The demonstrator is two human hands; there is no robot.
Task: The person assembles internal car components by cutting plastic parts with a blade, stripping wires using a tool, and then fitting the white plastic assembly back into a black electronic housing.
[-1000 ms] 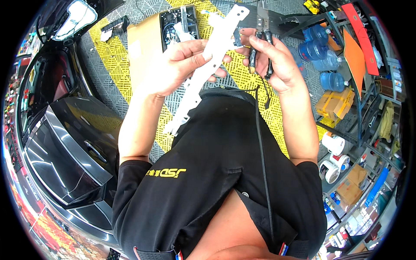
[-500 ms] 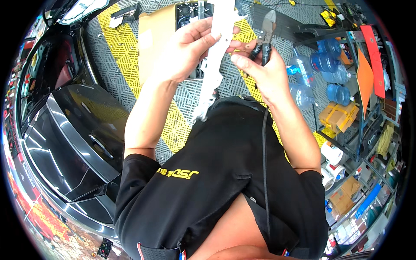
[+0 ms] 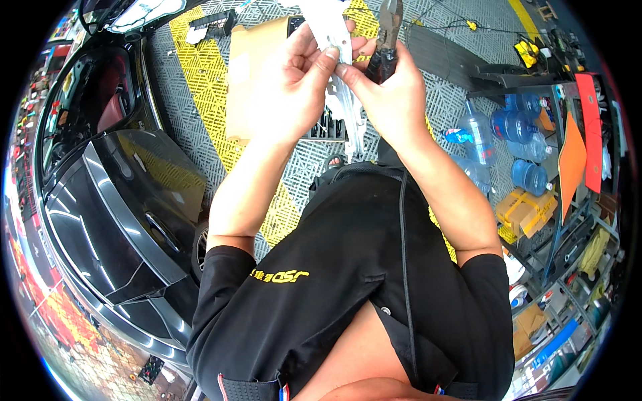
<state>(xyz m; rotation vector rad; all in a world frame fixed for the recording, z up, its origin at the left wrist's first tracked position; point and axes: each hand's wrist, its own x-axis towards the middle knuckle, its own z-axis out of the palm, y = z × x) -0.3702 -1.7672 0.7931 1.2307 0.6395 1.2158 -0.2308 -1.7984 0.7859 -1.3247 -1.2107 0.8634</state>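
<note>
Dark glossy car fills left side of grey-and-yellow grid-tile floor; clear plastic water bottles by metal shelving at right. Long white perforated plastic strip held up mid-air above floor, between both hands. Left hand closed round strip's left edge, fingers pinching. Right hand pinches right edge, also clasps black-handled pliers. Strip looks light, thin, somewhat flexible, likely brittle at holes; best taken by solid edges.
</note>
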